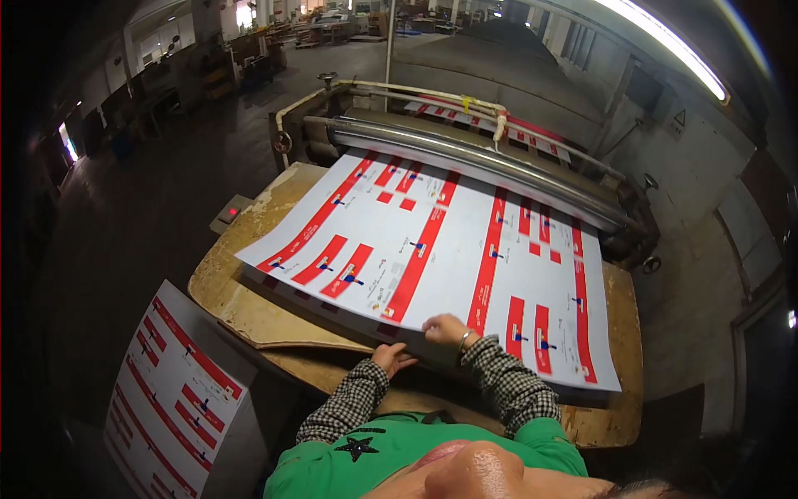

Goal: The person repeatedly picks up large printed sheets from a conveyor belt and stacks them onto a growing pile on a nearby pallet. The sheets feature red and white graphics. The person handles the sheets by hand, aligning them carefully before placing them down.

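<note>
A large white printed sheet [461, 241] with red bands and small blue figures lies on a worn wooden table [249, 312]. Its far edge meets the metal rollers [474, 170] of a machine. At the middle of the sheet's near edge, my right hand [446, 330] has its fingers curled closed on the paper. My left hand [391, 359] is lower and to the left, by the table's front edge, fingers stretched and apart beneath the overhanging sheet. Whether those fingertips touch the paper is hard to make out.
More printed sheets [170, 399] stand low at the left, beside the table. A small box with a red light [233, 212] sits at the table's left edge. Handwheels [651, 264] and a pale pipe [416, 90] frame the rollers. A wall [698, 166] rises at the right.
</note>
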Tool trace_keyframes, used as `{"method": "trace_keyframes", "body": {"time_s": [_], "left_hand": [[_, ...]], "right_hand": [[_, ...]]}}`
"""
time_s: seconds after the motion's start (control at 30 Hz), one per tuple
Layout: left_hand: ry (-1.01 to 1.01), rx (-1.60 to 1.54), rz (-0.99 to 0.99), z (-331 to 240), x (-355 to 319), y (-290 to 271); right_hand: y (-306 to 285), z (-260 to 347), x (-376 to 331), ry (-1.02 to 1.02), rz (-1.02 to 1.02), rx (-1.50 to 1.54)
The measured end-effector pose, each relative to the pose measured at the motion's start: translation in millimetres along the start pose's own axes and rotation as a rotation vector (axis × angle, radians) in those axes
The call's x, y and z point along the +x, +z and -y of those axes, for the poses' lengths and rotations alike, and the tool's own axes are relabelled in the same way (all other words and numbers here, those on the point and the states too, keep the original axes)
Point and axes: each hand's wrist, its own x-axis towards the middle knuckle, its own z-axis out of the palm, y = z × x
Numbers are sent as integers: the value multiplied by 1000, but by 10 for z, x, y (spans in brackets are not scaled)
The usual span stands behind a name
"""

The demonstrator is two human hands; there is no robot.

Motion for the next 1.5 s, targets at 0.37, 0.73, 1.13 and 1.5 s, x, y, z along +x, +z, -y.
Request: {"method": "trace_keyframes", "body": {"time_s": [0.37, 0.73, 1.13, 1.5], "left_hand": [[-8, -2, -124, 121, 276, -229], [0, -9, -43, 27, 186, -58], [-19, 17, -49, -11, 96, -28], [4, 26, 44, 74, 190, -9]], "right_hand": [[190, 82, -243, 76, -52, 159], [120, -332, 421, 115, -163, -139], [82, 113, 1, -26, 189, -215], [228, -84, -119, -16, 16, -258]]}}
